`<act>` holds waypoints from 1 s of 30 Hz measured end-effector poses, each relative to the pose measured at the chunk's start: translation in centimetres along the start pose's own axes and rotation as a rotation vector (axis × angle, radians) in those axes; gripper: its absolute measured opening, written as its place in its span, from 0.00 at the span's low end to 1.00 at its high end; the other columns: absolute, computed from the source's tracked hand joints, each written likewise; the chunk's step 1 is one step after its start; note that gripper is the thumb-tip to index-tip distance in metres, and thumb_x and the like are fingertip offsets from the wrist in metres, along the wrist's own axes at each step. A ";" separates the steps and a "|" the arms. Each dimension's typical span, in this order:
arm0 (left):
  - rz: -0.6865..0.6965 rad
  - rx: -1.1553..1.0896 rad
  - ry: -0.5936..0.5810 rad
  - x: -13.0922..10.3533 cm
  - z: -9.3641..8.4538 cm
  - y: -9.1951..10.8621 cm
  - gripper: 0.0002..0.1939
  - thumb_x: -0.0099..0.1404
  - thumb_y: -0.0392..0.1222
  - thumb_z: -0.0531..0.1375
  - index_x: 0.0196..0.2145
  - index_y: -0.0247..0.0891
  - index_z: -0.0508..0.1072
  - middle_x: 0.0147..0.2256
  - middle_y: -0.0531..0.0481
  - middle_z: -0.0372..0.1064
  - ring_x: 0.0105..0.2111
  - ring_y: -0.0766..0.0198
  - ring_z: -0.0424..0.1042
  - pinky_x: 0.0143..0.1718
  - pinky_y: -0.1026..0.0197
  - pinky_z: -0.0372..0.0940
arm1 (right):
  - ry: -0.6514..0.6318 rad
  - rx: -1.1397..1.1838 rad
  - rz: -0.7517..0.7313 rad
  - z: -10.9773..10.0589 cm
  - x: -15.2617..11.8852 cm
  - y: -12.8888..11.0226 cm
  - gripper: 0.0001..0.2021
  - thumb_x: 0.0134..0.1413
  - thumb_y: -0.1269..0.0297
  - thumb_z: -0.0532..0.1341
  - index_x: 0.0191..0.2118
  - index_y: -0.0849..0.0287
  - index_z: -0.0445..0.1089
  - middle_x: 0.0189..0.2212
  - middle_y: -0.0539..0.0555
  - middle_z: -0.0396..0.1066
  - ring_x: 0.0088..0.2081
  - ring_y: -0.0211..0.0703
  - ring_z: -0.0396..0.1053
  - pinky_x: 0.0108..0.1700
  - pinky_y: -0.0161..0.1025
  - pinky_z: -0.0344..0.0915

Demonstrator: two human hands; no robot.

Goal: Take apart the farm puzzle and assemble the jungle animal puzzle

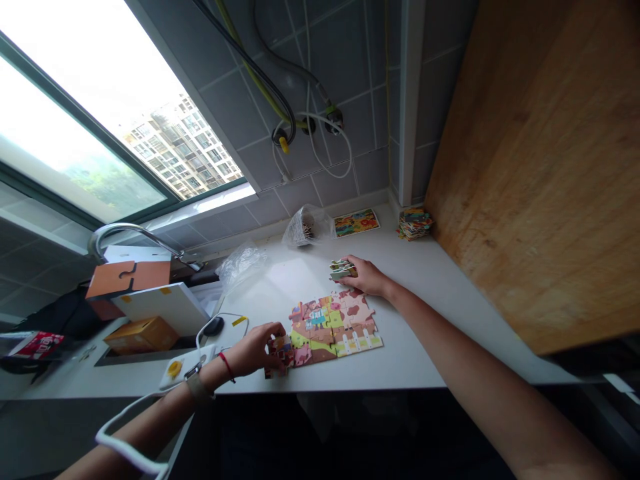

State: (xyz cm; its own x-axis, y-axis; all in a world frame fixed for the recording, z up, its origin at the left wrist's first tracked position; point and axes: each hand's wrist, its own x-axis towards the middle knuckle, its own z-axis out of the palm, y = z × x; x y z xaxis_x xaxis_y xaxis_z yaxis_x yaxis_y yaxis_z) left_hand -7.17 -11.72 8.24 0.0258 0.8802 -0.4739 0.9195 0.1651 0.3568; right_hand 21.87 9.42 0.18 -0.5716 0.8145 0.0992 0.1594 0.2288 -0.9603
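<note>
Indoors, a white counter (430,313) ran below a grey tiled wall (340,47), with a large wooden panel (545,153) on the right. At the left, a window (120,120) let in bright light and showed a many-storeyed building (185,150). Hoses (263,83) hung on the tiles. A tap (137,228) arched behind an orange box (125,283); a small carton (143,335) lay in front, and a white strip (175,370) bore a yellow plug (175,369).

The puzzle (333,327), partly joined, lay flat near the counter's front edge. The left hand (257,348) had thumb and fingers about some pieces (281,350) at its left end; whether they gripped, I could not tell. The right hand (369,275) was clamped on a stack (342,269) just beyond the puzzle. Behind were a clear bag (306,227), a colourful card (357,223) and a pile (415,223) of pieces beside the panel.

Pale lettering on a red packet (40,345) and print on the bag were too small to read, as was a yellow tag (239,321).
</note>
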 end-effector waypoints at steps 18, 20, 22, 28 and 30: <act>0.237 0.086 0.129 2.1 -0.2 2.9 0.19 0.48 0.43 0.77 0.39 0.40 0.82 0.56 0.39 0.69 0.50 0.47 0.73 0.54 0.48 0.69 | 0.018 -0.068 -0.031 -0.1 -0.2 -0.7 0.22 0.48 0.67 0.72 0.51 0.56 0.72 0.40 0.54 0.81 0.39 0.46 0.78 0.42 0.38 0.71; 0.236 0.175 0.137 2.5 -0.5 3.3 0.24 0.46 0.43 0.79 0.42 0.42 0.82 0.65 0.38 0.60 0.60 0.38 0.65 0.62 0.41 0.63 | 0.017 -0.079 -0.036 -0.2 -0.2 -0.7 0.22 0.47 0.67 0.72 0.50 0.56 0.72 0.39 0.53 0.81 0.39 0.46 0.78 0.42 0.38 0.70; 0.224 0.217 0.089 2.9 -0.8 3.5 0.27 0.44 0.45 0.80 0.43 0.43 0.82 0.67 0.38 0.55 0.64 0.35 0.61 0.64 0.38 0.60 | 0.019 -0.089 -0.037 -0.2 -0.2 -0.6 0.22 0.47 0.66 0.73 0.49 0.56 0.72 0.38 0.53 0.81 0.38 0.46 0.78 0.41 0.38 0.70; 0.249 0.205 0.026 4.0 -1.3 3.8 0.27 0.45 0.47 0.79 0.43 0.41 0.82 0.56 0.39 0.65 0.52 0.45 0.70 0.57 0.47 0.67 | 0.019 -0.058 -0.037 -0.2 -0.2 -0.6 0.22 0.48 0.66 0.73 0.50 0.55 0.72 0.38 0.53 0.81 0.37 0.46 0.78 0.39 0.38 0.71; 0.250 0.212 0.021 4.3 -1.4 3.7 0.26 0.45 0.49 0.79 0.43 0.42 0.82 0.52 0.40 0.68 0.51 0.46 0.70 0.56 0.48 0.67 | 0.032 -0.075 -0.051 -0.2 -0.3 -0.7 0.21 0.48 0.67 0.73 0.49 0.55 0.72 0.40 0.54 0.81 0.39 0.47 0.78 0.41 0.39 0.71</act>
State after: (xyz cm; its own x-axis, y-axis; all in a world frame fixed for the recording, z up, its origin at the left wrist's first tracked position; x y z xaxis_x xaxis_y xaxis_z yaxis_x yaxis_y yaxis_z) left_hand -4.19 -6.71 8.67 0.2551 0.8913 -0.3749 0.9469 -0.1518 0.2835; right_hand 22.06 9.16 0.87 -0.5548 0.8171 0.1569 0.1909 0.3085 -0.9319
